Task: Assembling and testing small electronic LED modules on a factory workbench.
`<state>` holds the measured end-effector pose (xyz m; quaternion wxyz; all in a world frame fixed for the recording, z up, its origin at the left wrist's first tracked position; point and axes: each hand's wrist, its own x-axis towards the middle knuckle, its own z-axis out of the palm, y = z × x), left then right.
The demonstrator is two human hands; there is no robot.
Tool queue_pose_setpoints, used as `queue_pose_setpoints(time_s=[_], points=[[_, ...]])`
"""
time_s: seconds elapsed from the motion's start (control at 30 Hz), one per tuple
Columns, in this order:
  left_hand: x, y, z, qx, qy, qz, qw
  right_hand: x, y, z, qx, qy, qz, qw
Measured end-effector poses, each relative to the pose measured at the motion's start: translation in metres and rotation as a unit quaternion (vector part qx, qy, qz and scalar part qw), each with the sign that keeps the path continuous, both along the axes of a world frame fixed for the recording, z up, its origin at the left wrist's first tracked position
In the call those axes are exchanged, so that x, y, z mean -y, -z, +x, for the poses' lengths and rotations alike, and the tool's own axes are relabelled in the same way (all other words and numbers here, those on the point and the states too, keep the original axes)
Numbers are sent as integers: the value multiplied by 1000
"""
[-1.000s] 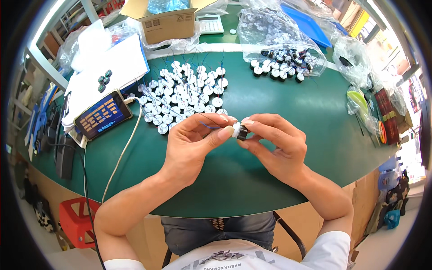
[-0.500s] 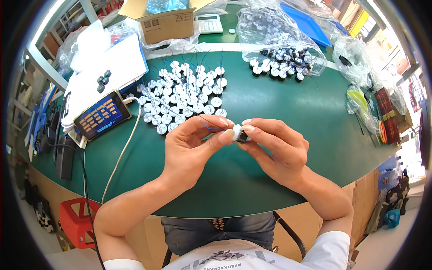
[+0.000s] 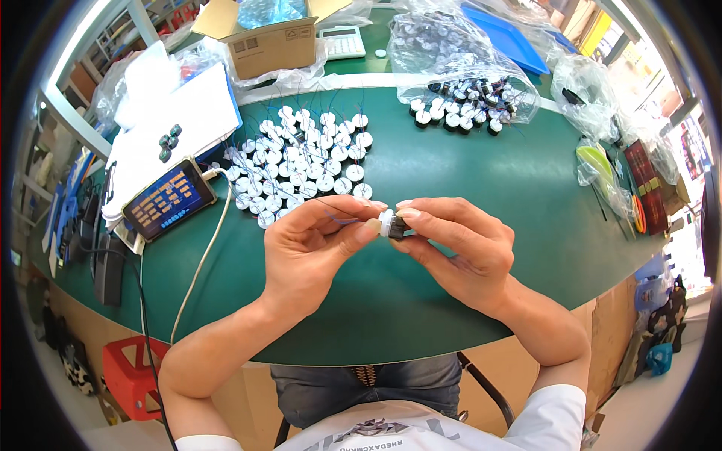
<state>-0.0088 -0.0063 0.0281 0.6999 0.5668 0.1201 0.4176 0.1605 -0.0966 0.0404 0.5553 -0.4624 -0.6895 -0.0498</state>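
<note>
Over the middle of the green table (image 3: pixel 421 316), my two hands hold one small round part (image 3: pixel 387 223) with a white cap, a black body and thin wires. The fingertips of my left hand (image 3: pixel 310 259) pinch its white side, where blue and dark wires trail off. On the black side, the thumb and fingers of my right hand (image 3: pixel 470 252) are closed. A large group of similar white-topped parts (image 3: pixel 304 161) stands beyond my left hand, wires sticking up. More of them (image 3: pixel 459 113) spill from a clear plastic bag (image 3: pixel 451 49) at the back right.
At left, a phone (image 3: pixel 169 201) with a white cable leans near papers (image 3: pixel 169 113) bearing several small dark pieces (image 3: pixel 171 141). An open cardboard box (image 3: pixel 271 49) and a calculator (image 3: pixel 342 43) stand at the back. A blue tray (image 3: pixel 508 37) and a dark red case (image 3: pixel 648 188) lie right. A red stool (image 3: pixel 131 376) stands below.
The held part has turned slightly, showing more of its black side, and my left fingertips sit a little further left on it. The whole view has shifted slightly.
</note>
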Motion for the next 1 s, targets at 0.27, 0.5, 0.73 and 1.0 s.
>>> queue_pose_setpoints(time_s=[0.27, 0.5, 0.73, 1.0], points=[[2, 3, 0, -2, -8, -6, 1000, 2, 1, 0, 12, 1, -3, 1000], [4, 4, 0, -11, -12, -4, 1000, 2, 1, -1, -2, 1, -24, 1000], [3, 1, 2, -20, -29, 41, 999, -1, 10, -2, -12, 7, -34, 999], [7, 2, 3, -77, -68, 118, 988, -3, 14, -6, -11, 3, -60, 998]])
